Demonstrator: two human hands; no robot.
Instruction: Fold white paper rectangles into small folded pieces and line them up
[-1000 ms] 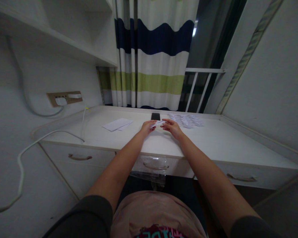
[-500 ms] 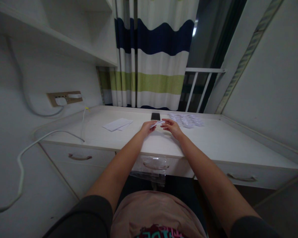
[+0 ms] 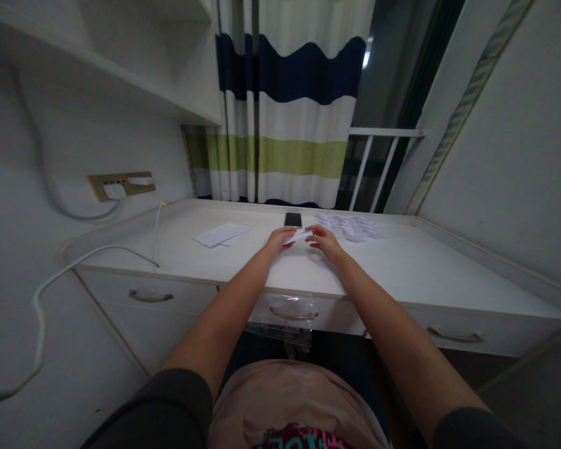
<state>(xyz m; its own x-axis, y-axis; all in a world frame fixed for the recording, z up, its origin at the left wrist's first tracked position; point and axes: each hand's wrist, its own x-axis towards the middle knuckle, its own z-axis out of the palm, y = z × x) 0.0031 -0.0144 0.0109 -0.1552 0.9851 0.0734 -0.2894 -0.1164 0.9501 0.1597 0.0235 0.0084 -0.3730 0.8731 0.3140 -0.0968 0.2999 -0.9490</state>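
Between my two hands is a small piece of folded white paper (image 3: 299, 236), held just above the desk. My left hand (image 3: 279, 242) has its fingers closed on the paper's left end. On the other side, my right hand (image 3: 325, 241) pinches the right end between thumb and fingers. A heap of small folded white papers (image 3: 353, 227) lies just beyond my right hand. To the left, a few flat white sheets (image 3: 220, 234) rest overlapping on the desk. A dark phone-like rectangle (image 3: 293, 219) lies behind my hands.
The white desk (image 3: 430, 274) has drawers along its front, with clear plastic hanging at the middle drawer handle (image 3: 293, 313). A white cable (image 3: 98, 251) crosses the desk's left edge. A striped curtain (image 3: 303, 118) hangs behind, and a shelf (image 3: 121, 75) juts out at upper left.
The paper has turned slightly, so more of its white face shows between my hands. My right fingers have shifted a little on its right end. The heap and the sheets have not moved.
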